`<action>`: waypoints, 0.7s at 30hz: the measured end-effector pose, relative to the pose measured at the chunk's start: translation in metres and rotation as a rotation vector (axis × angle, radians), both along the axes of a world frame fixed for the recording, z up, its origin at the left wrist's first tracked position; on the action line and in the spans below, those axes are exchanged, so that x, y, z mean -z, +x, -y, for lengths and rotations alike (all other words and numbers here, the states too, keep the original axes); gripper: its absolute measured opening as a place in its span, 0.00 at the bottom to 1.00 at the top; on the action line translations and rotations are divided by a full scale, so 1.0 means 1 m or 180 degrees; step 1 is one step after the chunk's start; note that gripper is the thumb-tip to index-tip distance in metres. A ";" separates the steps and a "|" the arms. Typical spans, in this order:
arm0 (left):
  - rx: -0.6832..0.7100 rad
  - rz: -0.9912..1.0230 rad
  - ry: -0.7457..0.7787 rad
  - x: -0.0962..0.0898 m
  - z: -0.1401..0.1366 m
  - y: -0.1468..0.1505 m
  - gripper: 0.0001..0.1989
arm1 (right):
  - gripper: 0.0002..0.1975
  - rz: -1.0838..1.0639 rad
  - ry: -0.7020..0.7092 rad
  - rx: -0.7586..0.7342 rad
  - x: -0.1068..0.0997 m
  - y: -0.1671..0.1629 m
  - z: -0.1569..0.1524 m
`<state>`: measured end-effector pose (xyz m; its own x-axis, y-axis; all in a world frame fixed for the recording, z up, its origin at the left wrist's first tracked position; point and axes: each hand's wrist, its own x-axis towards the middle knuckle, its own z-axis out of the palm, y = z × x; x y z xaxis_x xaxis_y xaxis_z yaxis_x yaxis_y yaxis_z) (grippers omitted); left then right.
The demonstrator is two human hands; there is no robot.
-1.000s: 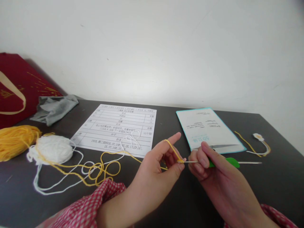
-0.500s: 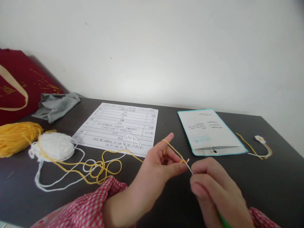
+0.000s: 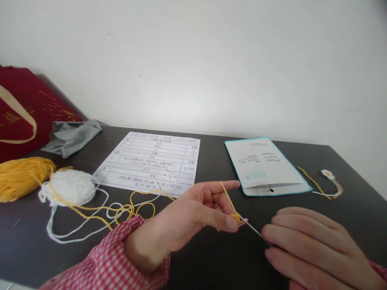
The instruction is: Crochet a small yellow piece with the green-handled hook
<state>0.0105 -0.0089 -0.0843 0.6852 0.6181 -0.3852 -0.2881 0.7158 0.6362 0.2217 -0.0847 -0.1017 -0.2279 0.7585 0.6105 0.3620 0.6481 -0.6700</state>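
Note:
Between the thumb and fingers of my left hand point(image 3: 199, 209) is pinched a small yellow crochet piece point(image 3: 236, 218). Yellow yarn point(image 3: 229, 196) runs from it up over my stretched index finger. My right hand point(image 3: 314, 245) is closed around a crochet hook point(image 3: 255, 230); its thin metal shaft reaches left, with the tip at the yellow piece. The hook's handle is hidden by my right hand. Loose yellow yarn trails from behind my left wrist toward the yellow yarn skein point(image 3: 24, 177) at the far left.
A white yarn ball point(image 3: 71, 187) sits beside the skein, with tangled loops nearby. Behind lie a printed sheet point(image 3: 151, 157), a grey cloth point(image 3: 72, 135) and a red bag point(image 3: 27, 108). On the right are a blue-edged pouch point(image 3: 263, 165) and a small white crocheted flower point(image 3: 327, 174).
Both hands have shifted; my right hand has moved right and down, away from the left, showing more hook shaft. My left index finger now points further right and lower.

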 end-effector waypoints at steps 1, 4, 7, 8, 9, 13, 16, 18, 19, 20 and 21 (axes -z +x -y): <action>0.0026 0.0017 0.0014 0.000 0.000 0.000 0.29 | 0.12 0.0258 0.0247 0.0005 -0.004 0.000 -0.001; 0.0150 0.0088 0.0009 0.000 0.000 0.001 0.29 | 0.18 0.0353 -0.0180 -0.0175 -0.019 -0.002 -0.011; 0.0360 0.0277 -0.0214 0.005 0.001 0.002 0.28 | 0.24 -0.0380 -0.0958 -0.0322 -0.026 -0.005 -0.018; 0.0452 0.0367 -0.0324 0.007 0.002 0.002 0.28 | 0.25 -0.0541 -0.1114 -0.0331 -0.027 -0.006 -0.019; 0.0522 0.0454 -0.0435 0.009 0.003 0.002 0.27 | 0.26 -0.0629 -0.1220 -0.0349 -0.027 -0.007 -0.020; 0.0720 0.0596 -0.0709 0.016 0.006 0.004 0.25 | 0.27 -0.0840 -0.1312 -0.0389 -0.028 -0.012 -0.019; 0.0866 0.0578 -0.0767 0.020 0.006 0.004 0.27 | 0.27 -0.0822 -0.1279 -0.0432 -0.029 -0.012 -0.019; 0.0881 0.0575 -0.0810 0.022 0.005 0.004 0.28 | 0.25 -0.0553 -0.1058 -0.0557 -0.030 -0.008 -0.019; 0.0850 0.0575 -0.0830 0.022 0.005 0.004 0.28 | 0.24 -0.0330 -0.0881 -0.0632 -0.031 -0.006 -0.019; 0.0822 0.0577 -0.0841 0.022 0.005 0.005 0.28 | 0.23 -0.0096 -0.0689 -0.0702 -0.032 -0.004 -0.019; 0.0804 0.0584 -0.0834 0.022 0.005 0.005 0.28 | 0.22 0.0096 -0.0544 -0.0737 -0.033 -0.002 -0.020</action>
<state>0.0153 -0.0135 -0.1068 0.8749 0.3188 -0.3646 -0.1742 0.9095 0.3773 0.2194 -0.0651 -0.0685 -0.4231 0.7755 0.4686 0.2389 0.5943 -0.7679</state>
